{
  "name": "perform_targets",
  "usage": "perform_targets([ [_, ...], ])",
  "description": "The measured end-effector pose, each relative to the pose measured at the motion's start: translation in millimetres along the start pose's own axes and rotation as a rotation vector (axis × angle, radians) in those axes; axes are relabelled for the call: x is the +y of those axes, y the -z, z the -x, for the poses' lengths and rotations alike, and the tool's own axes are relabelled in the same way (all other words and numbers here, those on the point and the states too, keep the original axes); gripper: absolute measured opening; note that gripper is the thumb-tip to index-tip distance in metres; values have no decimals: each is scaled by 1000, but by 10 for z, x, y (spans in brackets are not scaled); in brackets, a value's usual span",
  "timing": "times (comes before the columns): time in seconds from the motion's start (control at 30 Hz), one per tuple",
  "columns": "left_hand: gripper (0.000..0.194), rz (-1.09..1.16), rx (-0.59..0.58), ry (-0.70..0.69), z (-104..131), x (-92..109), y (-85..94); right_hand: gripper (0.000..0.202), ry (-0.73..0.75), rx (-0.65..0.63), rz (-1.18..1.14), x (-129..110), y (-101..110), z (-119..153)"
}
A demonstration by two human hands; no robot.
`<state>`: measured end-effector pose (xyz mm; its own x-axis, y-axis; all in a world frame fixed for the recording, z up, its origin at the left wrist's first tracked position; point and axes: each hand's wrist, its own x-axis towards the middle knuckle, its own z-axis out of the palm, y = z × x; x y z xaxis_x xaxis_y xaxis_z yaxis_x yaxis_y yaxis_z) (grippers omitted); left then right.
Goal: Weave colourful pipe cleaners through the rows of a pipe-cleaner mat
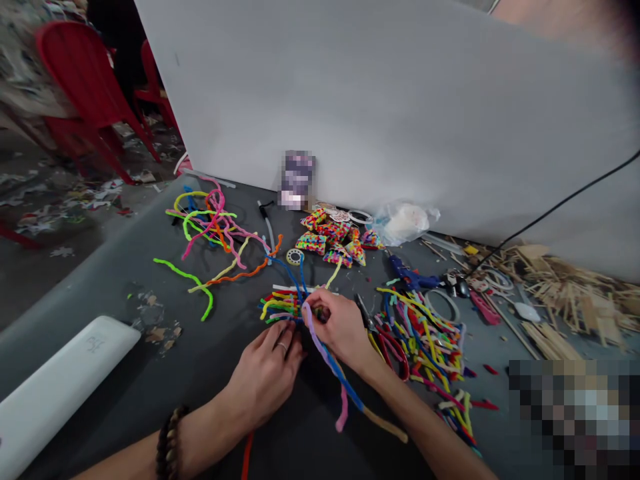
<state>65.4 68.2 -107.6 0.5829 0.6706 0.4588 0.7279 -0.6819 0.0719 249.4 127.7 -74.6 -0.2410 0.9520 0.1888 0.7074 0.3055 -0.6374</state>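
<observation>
1. Now, in the head view, my left hand (267,370) presses flat on the bundle of pipe cleaners (280,308) lying on the grey bench (115,280), its fingers closed over the near ends.
2. My right hand (340,327) pinches a purple pipe cleaner (327,363) at the bundle; a blue strand and a tan one trail beside it toward me.
3. Loose pipe cleaners (215,227) lie far left, a cut pile (430,340) just right, and a blue glue gun (407,273) beyond it.
</observation>
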Motion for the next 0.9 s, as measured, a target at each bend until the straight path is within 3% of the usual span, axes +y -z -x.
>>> perform_targets([
  [0.1,29,-23,16,-25,20,13,9,11,-15,-4,-43,-4,-23,-68],
  [0.33,34,-21,2,-40,53,61,66,12,31,-26,136,34,-55,-70],
  [0.5,35,228,20,150,-8,-61,56,11,138,-10,241,31,-37,-32],
  [0.67,24,294,-14,336,-110,-169,92,9,310,-4,312,52,-5,67],
  [0.9,15,367,-115,493,-152,-198,148,6,474,-9,271,63,-23,136],
])
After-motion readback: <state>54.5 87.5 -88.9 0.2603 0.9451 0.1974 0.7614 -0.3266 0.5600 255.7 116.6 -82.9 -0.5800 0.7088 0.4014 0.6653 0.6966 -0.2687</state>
